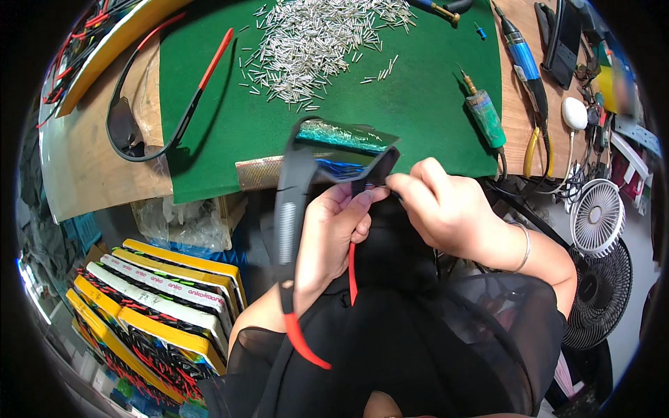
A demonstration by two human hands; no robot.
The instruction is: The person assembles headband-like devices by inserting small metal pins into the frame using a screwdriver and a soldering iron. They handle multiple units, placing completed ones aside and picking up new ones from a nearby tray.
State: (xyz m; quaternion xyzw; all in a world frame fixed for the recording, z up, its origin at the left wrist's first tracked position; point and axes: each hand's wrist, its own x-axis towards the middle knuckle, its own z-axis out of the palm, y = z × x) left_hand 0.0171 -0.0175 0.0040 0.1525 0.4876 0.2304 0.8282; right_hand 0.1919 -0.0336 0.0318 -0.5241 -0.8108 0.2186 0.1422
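Note:
My left hand is closed around a pair of sunglasses near one hinge. They have a black frame, a shiny green-blue lens and red temple tips, both temples pointing down toward my lap. My right hand is pinched at the same hinge, its thumb and fingertips almost meeting the left ones. Whatever small piece sits between the right fingertips is hidden. A second pair of sunglasses, dark-lensed with red tips, stands at the mat's left edge. Small silver metal pins lie heaped on the green mat beyond my hands.
A green-handled electric screwdriver and a blue one lie at the right, cords trailing down. A white fan and a black fan stand lower right. Yellow-edged trays packed with red-tipped black parts stack at lower left.

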